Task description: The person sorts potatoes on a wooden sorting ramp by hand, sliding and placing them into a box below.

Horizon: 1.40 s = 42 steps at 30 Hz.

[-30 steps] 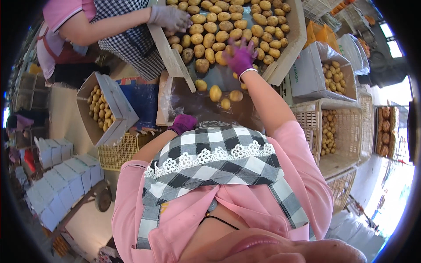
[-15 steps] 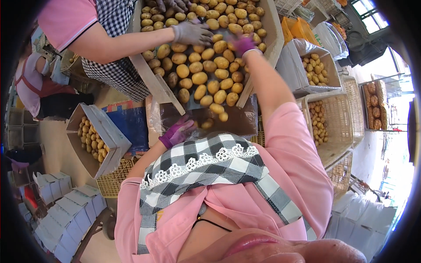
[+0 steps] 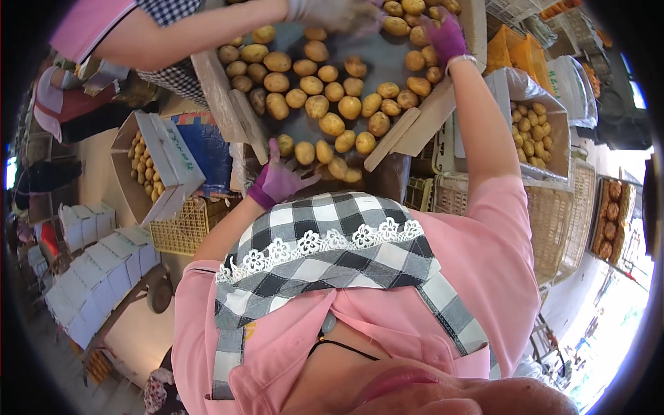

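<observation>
Matt, smooth-skinned round yellow fruits [image 3: 333,123] lie on a dull grey sorting tray [image 3: 387,66] edged with rough bare wooden boards [image 3: 214,86]; purple cloth gloves.

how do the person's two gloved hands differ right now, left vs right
The left hand sits low at the near end of the sorting tray, fingers spread open, holding nothing, close to the nearest potatoes. The right hand is stretched far up the tray with the arm extended, resting among potatoes at the far end; whether it grips one cannot be told. Both wear purple gloves.
</observation>
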Available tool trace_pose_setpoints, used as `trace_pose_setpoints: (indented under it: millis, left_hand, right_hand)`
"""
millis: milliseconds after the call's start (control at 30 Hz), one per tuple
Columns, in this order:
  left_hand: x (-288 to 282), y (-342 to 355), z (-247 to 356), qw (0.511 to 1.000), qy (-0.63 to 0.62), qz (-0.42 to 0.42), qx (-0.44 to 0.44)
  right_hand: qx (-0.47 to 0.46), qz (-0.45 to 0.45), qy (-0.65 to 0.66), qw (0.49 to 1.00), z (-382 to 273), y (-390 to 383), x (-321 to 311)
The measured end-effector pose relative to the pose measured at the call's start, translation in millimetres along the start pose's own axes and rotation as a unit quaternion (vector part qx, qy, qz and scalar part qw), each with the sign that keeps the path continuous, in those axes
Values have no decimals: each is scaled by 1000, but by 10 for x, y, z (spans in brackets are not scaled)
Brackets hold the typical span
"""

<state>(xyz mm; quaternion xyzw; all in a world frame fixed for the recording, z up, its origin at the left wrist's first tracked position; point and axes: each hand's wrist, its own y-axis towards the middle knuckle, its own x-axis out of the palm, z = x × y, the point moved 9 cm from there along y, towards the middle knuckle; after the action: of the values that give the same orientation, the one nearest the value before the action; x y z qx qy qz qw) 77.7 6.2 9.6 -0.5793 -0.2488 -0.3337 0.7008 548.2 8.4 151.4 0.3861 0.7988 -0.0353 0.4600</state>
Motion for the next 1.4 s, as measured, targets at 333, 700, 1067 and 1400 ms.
trace_pose_setpoints:
  millis: [333, 700, 1067, 1400]
  left_hand:
    - [-92, 182, 3, 982, 174, -3, 78]
    - [4, 92, -192, 989, -114, -32, -84]
    - [-227, 191, -117, 998, 11, 61, -8]
    - [-364, 362, -37, 982, 161, -51, 86]
  right_hand:
    - [-262, -232, -276, 895, -2962, -2002, 1961]
    - [-237, -282, -76, 926, -2680, -2331, 1540]
    - [-3, 16, -143, 990, -795, -1202, 479]
    - [-318, -153, -7, 936, -3199, -2302, 1228]
